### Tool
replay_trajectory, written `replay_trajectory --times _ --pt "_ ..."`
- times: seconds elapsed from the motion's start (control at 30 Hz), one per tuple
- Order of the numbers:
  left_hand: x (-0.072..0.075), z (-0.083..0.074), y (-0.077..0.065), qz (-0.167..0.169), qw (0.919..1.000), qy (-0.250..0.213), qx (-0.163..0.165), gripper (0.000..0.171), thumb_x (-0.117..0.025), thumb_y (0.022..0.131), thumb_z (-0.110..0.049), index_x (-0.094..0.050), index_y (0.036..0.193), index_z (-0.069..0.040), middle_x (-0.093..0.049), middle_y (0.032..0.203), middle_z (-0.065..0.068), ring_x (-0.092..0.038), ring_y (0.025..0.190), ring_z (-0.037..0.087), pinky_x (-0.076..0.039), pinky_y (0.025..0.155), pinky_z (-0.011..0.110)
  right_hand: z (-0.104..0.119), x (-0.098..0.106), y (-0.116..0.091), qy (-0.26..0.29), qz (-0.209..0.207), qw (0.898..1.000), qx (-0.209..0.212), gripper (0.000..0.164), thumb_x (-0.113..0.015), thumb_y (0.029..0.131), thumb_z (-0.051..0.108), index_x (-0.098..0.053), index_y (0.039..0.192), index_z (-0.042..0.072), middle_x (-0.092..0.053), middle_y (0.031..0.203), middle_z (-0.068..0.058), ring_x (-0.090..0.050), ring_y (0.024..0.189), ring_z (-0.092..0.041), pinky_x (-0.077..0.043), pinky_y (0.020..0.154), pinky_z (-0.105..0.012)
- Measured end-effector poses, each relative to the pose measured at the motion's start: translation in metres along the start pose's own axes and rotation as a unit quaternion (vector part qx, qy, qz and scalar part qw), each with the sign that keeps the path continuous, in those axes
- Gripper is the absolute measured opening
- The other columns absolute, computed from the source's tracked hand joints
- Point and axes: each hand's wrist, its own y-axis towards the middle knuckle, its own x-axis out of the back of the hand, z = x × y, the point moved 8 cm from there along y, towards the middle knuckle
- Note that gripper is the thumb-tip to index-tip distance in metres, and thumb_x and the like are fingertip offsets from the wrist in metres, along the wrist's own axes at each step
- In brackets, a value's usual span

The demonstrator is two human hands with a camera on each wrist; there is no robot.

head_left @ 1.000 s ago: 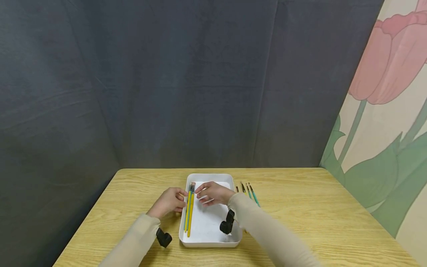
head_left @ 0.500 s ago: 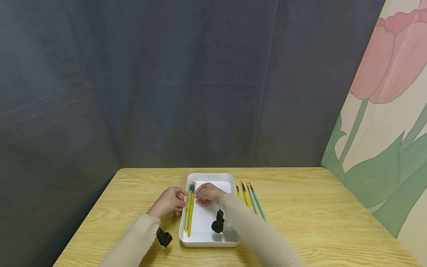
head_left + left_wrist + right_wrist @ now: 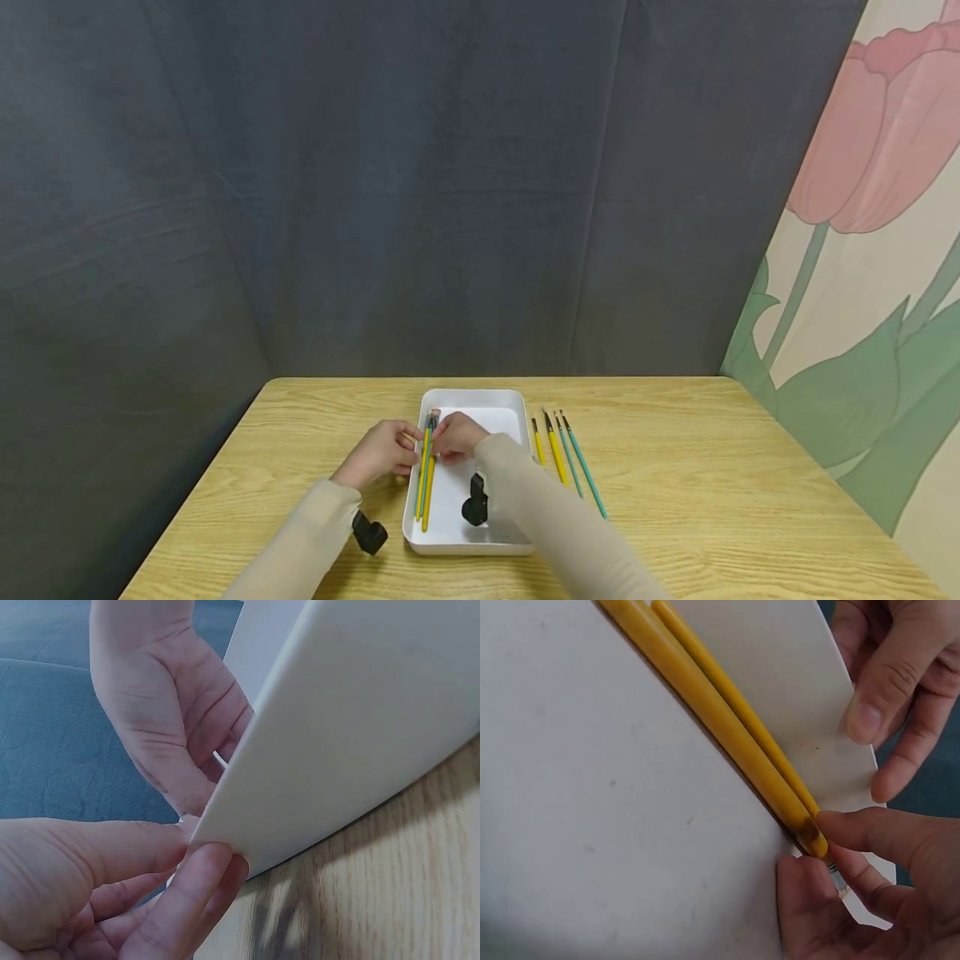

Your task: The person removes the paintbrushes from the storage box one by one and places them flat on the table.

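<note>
left hand (image 3: 378,454): fingers (image 3: 196,883) pinching | right hand (image 3: 459,437): fingers pinching | forearms (image 3: 296,542) angled inward

The left hand (image 3: 112,862) enters from the lower left, its grip of thumb and fingers pinching the edge of a white tray (image 3: 337,727), whose outer wall fills the upper right. The right hand (image 3: 157,705) hangs down at upper left, fingers partly hidden behind that wall. Wood-grained table (image 3: 390,885), lower right; blue cloth (image 3: 60,742), left.
</note>
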Motion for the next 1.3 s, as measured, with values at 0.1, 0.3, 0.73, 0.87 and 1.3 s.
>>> replay_trajectory --times 0.1,0.3,0.73,0.87,1.3 --pt "-0.001 0.0 0.001 0.0 1.0 0.0 0.0 0.029 -0.068 0.082 0.01 -0.064 0.11 0.004 -0.057 0.086 0.012 -0.062 0.068 0.017 -0.059 0.061 0.032 0.003 -0.001 -0.001 -0.021 -0.01 1.0 -0.003 0.013 -0.066 0.078 -0.01 -0.06 0.087 -0.002 -0.047 0.058 0.0 -0.046 0.052 -0.01 -0.048 0.05 -0.021" --pt "-0.001 0.0 0.001 -0.002 1.0 -0.002 -0.005 0.029 -0.068 0.081 0.009 -0.065 0.109 0.004 -0.057 0.084 0.012 -0.061 0.067 0.017 -0.058 0.06 0.032 0.009 -0.002 -0.003 -0.06 -0.025 0.998 0.008 0.015 -0.067 0.074 -0.012 -0.058 0.08 -0.001 -0.047 0.061 -0.001 -0.048 0.051 -0.012 -0.056 0.053 -0.028" --pt "-0.001 -0.001 -0.001 0.002 0.9999 -0.011 0.004 0.028 -0.067 0.081 0.011 -0.064 0.109 0.005 -0.057 0.083 0.011 -0.059 0.067 0.017 -0.058 0.059 0.031 0.008 -0.005 0.001 -0.078 -0.046 0.996 -0.008 0.024 -0.067 0.069 -0.015 -0.054 0.069 0.005 -0.05 0.059 -0.004 -0.055 0.047 -0.018 -0.06 0.057 -0.034" --pt "-0.001 -0.001 -0.001 0.0 1.0 -0.009 0.002 0.029 -0.067 0.081 0.011 -0.064 0.109 0.006 -0.057 0.083 0.011 -0.059 0.067 0.017 -0.058 0.059 0.031 0.007 -0.005 0.001 -0.068 -0.047 0.996 -0.014 0.022 -0.068 0.07 -0.014 -0.055 0.069 0.004 -0.05 0.06 -0.004 -0.058 0.048 -0.02 -0.06 0.057 -0.034" --pt "-0.001 -0.002 -0.001 0.002 0.9999 -0.01 0.0 0.03 -0.066 0.081 0.011 -0.064 0.11 0.006 -0.058 0.084 0.012 -0.06 0.068 0.018 -0.058 0.06 0.032 0.012 -0.003 -0.002 -0.105 -0.058 0.993 -0.005 0.027 -0.071 0.068 -0.011 -0.052 0.068 0.008 -0.054 0.061 -0.003 -0.064 0.052 -0.021 -0.059 0.054 -0.031"
